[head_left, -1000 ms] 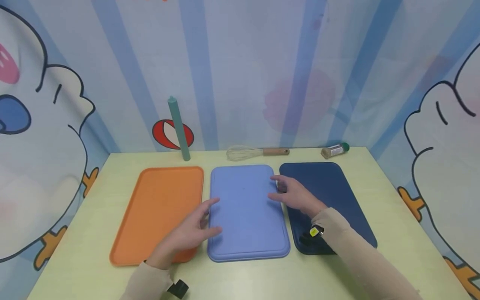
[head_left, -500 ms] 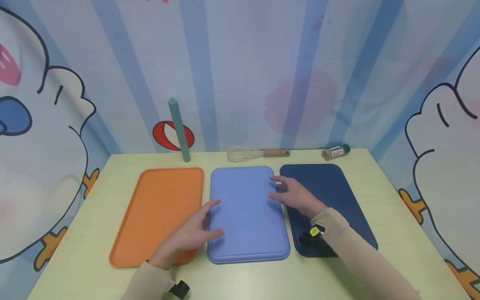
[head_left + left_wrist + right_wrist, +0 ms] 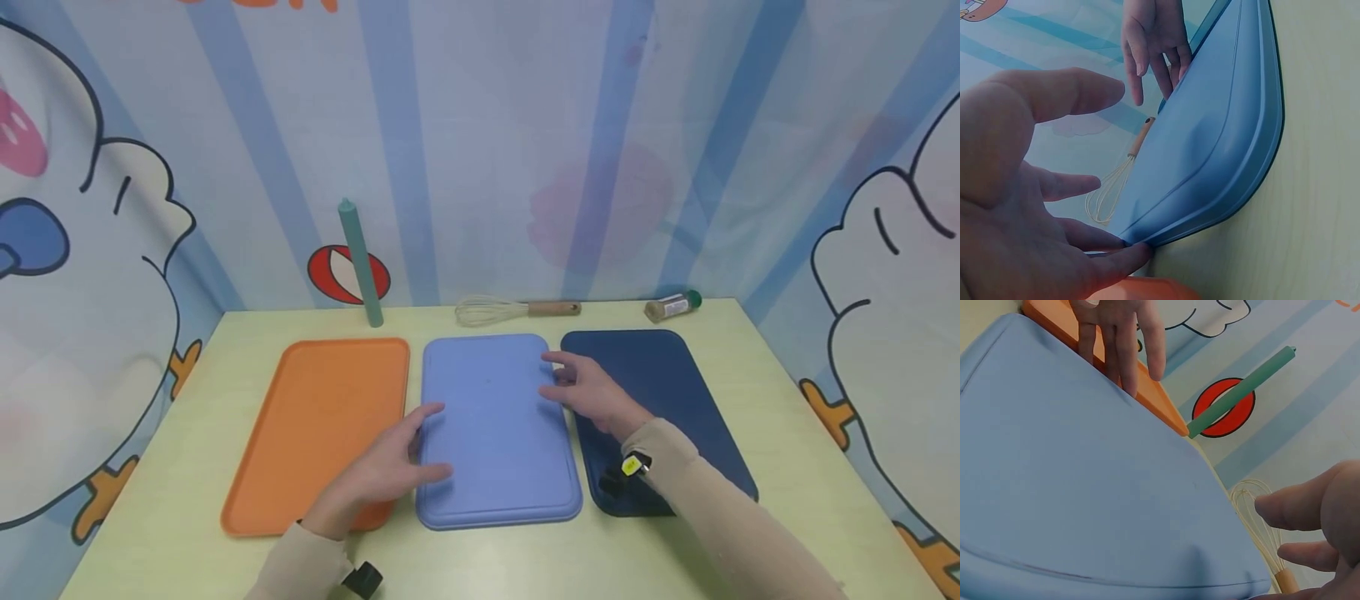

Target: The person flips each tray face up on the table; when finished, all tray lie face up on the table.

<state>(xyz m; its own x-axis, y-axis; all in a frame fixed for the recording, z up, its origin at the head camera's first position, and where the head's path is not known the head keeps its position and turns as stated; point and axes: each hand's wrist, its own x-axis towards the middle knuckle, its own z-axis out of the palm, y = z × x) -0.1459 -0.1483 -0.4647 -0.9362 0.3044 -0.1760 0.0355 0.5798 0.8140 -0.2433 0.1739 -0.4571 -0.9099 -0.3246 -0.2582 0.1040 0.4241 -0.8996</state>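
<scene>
A light blue tray (image 3: 495, 425) lies flat on the table between both hands, its middle raised above the rim. My left hand (image 3: 390, 462) is at its left edge, fingers spread and thumb apart over the surface. In the left wrist view the lower fingertips (image 3: 1138, 253) meet the tray's edge; whether they press is unclear. Across from it, my right hand (image 3: 592, 390) is at the right edge, thumb and fingers parted and loosely bent. Neither hand grips anything. The right hand's lower fingers are partly hidden in the right wrist view.
An orange tray (image 3: 322, 417) lies to the left, partly under the left hand. To the right is a navy tray (image 3: 667, 392). Along the back edge are a green rod (image 3: 360, 262), a whisk (image 3: 551, 309) and a green-capped jar (image 3: 673, 306). A printed cloth (image 3: 495, 150) hangs behind.
The head view has shifted slightly, so everything sits a little lower. My left hand has edged slightly right over the light blue tray; the right hand and trays stay practically in place.
</scene>
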